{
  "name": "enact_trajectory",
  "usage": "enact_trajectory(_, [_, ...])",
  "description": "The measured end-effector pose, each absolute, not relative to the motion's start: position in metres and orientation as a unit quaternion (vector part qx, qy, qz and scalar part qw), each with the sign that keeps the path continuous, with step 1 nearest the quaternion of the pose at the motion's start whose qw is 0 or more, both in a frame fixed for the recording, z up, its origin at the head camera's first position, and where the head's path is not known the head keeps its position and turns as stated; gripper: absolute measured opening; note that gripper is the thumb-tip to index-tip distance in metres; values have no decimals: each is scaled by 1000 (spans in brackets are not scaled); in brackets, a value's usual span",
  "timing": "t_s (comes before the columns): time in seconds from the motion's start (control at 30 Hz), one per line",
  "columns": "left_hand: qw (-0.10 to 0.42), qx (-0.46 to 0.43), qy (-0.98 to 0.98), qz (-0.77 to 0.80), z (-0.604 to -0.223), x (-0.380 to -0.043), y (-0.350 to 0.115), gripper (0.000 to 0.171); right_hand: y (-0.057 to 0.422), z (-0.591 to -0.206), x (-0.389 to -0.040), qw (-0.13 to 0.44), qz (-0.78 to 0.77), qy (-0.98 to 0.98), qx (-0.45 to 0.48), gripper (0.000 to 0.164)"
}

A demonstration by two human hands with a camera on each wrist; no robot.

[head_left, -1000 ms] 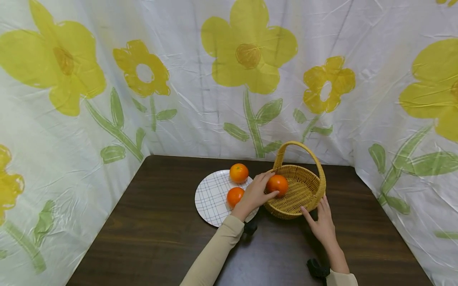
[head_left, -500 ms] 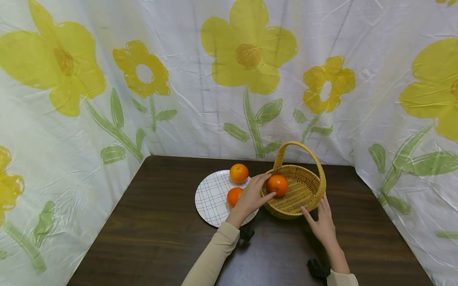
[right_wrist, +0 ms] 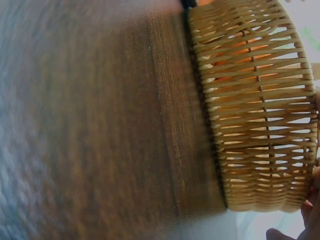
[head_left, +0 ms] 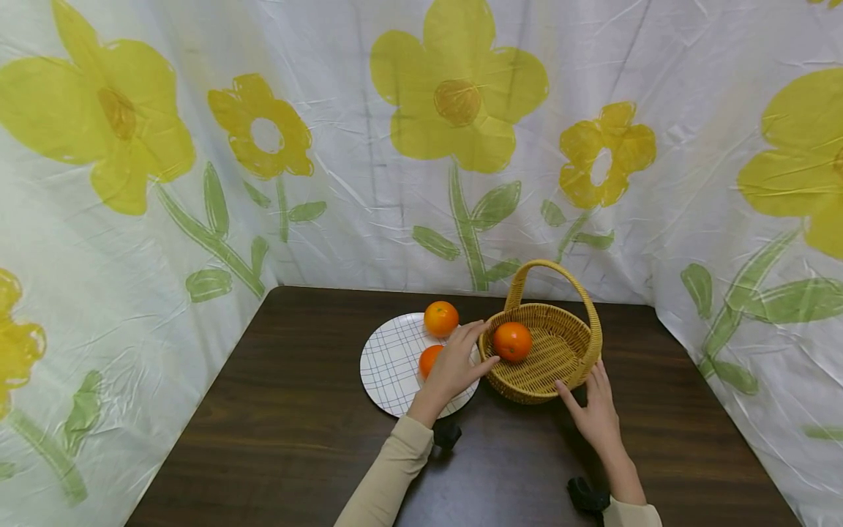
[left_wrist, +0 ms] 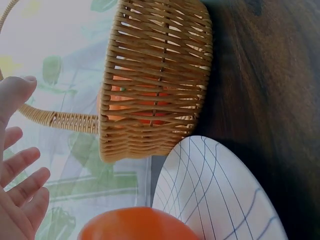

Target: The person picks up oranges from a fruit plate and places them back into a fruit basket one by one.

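One orange (head_left: 512,342) sits inside the yellow wicker basket (head_left: 540,391), against its left side. My left hand (head_left: 451,366) is just left of the basket rim, over the plate, with fingers spread and nothing held. In the left wrist view, the left hand (left_wrist: 20,185) appears with its fingers apart, beside the basket handle (left_wrist: 65,120). My right hand (head_left: 596,417) rests against the basket's near right side, fingers extended along the wall and thumb by the front rim. A white plate (head_left: 388,366) with blue grid lines bears two more oranges, one back orange (head_left: 441,319) and one near orange (head_left: 429,359) partly hidden by my left hand.
All this stands toward the far side of a dark wooden table (head_left: 296,410). Behind and beside it hangs a white curtain (head_left: 356,219) printed with yellow flowers. The basket's tall handle (head_left: 556,265) arches over its opening.
My left hand has let go of the orange in the basket and drawn back to the left, out over the plate. The right hand and the basket have stayed in place.
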State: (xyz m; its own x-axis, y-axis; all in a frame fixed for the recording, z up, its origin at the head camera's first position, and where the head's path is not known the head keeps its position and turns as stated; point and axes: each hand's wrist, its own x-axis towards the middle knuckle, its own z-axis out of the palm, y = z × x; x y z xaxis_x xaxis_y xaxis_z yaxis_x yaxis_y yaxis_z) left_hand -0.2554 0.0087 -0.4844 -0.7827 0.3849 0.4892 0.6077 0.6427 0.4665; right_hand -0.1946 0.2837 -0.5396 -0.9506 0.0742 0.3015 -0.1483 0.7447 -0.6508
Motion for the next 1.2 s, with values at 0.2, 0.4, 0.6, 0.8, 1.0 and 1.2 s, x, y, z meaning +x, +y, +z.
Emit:
enact_trajectory(0.2, [174, -269, -883, -344, -487, -254, 4, 61, 284, -541, -195, 157, 358, -920, 21, 66])
enact_trajectory(0.4, [179, -260, -876, -365, -488, -252, -3, 60, 284, -541, -195, 158, 361, -919, 22, 67])
enact_trajectory(0.6, [182, -247, -882, -357, -490, -250, -7, 59, 284, -541, -195, 154, 359, -920, 20, 67])
enact_trajectory(0.8, [198, -238, -879, -362, -495, -248, -11, 60, 284, -541, -194, 151, 352, -924, 15, 68])
enact_trajectory(1.0, [215, -241, -877, -356, -500, -249, -14, 61, 285, -541, -195, 152, 355, -922, 17, 68])
enact_trajectory(1.2, [226, -246, -874, -353, -504, -250, -17, 59, 284, -540, -194, 155, 353, -922, 16, 68])
